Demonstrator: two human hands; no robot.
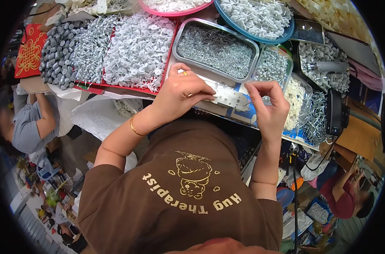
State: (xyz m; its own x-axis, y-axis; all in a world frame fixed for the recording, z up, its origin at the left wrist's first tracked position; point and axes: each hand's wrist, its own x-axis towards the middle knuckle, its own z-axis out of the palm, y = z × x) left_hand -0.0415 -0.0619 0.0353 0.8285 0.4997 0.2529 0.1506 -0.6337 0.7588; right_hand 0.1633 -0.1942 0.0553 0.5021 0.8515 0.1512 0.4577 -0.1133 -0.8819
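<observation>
Along the near edge of the table [191,67], I am seeing the perforated strip [229,97] running lengthwise between left hand [182,89], fingertips pinching together, and right hand [268,101], whose closure I cannot tell.

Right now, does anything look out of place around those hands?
A grey cylinder lies across the heaped pale fasteners at right. It looks odd because it's far bigger than the pieces under it. Nothing looks clearly damaged.

Left fingers [206,89] at perforated plate [231,98]; right fingers [269,87] — nearby
</observation>
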